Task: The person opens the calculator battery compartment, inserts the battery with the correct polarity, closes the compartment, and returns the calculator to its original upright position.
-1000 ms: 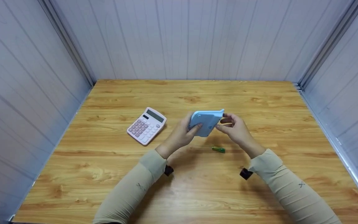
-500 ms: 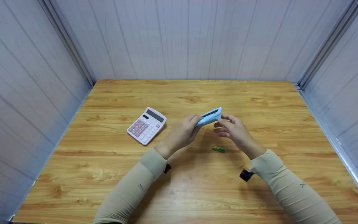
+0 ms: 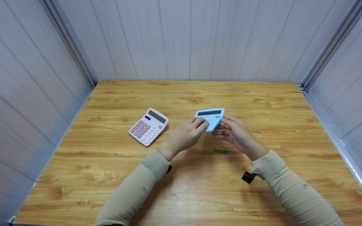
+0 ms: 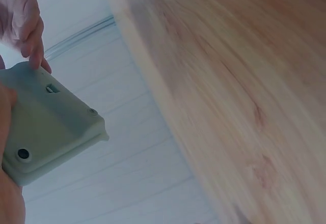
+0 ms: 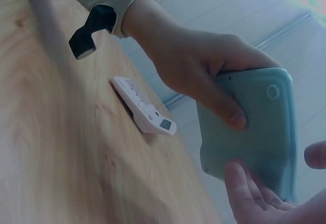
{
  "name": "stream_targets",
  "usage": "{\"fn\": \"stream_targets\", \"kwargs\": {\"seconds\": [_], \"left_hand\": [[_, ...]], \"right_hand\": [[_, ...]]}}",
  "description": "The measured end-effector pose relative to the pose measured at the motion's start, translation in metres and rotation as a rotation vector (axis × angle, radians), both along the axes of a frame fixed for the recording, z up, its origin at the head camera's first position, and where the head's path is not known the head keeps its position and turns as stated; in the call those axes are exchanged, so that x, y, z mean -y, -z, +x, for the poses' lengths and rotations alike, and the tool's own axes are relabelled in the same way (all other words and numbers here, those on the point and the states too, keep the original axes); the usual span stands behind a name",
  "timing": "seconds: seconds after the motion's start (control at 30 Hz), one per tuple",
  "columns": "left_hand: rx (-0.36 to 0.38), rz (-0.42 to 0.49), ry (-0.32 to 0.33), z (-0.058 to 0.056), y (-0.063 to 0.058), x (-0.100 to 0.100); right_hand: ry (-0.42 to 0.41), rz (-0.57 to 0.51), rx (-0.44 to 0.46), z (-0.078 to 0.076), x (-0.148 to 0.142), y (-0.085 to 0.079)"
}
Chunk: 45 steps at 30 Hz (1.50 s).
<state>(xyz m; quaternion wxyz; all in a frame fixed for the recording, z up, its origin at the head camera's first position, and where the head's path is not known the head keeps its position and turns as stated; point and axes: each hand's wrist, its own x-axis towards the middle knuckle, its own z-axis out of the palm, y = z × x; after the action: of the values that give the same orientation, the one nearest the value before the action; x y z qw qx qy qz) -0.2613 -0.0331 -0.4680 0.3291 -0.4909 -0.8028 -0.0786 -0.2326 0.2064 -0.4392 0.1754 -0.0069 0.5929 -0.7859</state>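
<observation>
My left hand point(image 3: 185, 133) grips a light-blue calculator point(image 3: 215, 121), its fingers over the keys and, in the right wrist view, its thumb pressed on the back. The display and part of the keypad face up toward the head camera. My right hand point(image 3: 239, 135) is at the calculator's right edge. Its fingers point(image 5: 242, 188) lie fairly straight along the back, while the thumb point(image 5: 316, 155) stands just off the edge in that view. The left wrist view shows a small rectangular recess point(image 4: 52, 89) in the back. Below the hands, a green-and-yellow battery point(image 3: 221, 150) lies on the table.
A pink calculator point(image 3: 148, 127) lies face up on the wooden table point(image 3: 193, 191), left of the hands. White panel walls point(image 3: 181, 40) enclose the table at the back and both sides. A black wrist camera point(image 3: 248, 177) hangs under the right cuff.
My left hand has turned the blue calculator over, from its back showing to its display and keys showing. My right hand stays at its right edge, fingers now beneath it. The battery has not moved.
</observation>
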Motion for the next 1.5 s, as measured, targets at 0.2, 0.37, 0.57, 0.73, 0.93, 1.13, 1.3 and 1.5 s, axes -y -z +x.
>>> {"fn": "stream_targets", "kwargs": {"seconds": [0.2, 0.37, 0.57, 0.73, 0.93, 1.13, 1.3, 1.5], "left_hand": [[-0.112, -0.095, -0.003, 0.0, 0.0, 0.0], [-0.2, -0.155, -0.032, 0.001, 0.0, -0.001], [-0.222, -0.174, -0.044, 0.002, 0.0, -0.003], [-0.211, -0.163, -0.049, 0.001, 0.001, -0.004], [-0.129, -0.129, -0.067, 0.001, 0.002, -0.005], [0.158, -0.004, -0.067, 0.002, -0.002, -0.005], [0.401, 0.142, -0.141, 0.002, -0.002, -0.01], [0.696, 0.312, -0.232, 0.001, -0.001, -0.019]], "right_hand": [[0.013, 0.005, 0.023, 0.0, -0.001, 0.002], [0.02, -0.01, 0.042, -0.001, -0.001, 0.002], [0.036, -0.035, 0.065, -0.002, -0.002, 0.0], [0.057, -0.018, 0.072, -0.004, -0.005, 0.002], [0.077, 0.01, 0.065, -0.006, -0.01, 0.004], [0.113, 0.078, 0.079, -0.011, -0.02, 0.005], [0.123, 0.12, 0.086, -0.013, -0.027, 0.006], [0.111, 0.154, 0.067, -0.016, -0.036, 0.007]]}}
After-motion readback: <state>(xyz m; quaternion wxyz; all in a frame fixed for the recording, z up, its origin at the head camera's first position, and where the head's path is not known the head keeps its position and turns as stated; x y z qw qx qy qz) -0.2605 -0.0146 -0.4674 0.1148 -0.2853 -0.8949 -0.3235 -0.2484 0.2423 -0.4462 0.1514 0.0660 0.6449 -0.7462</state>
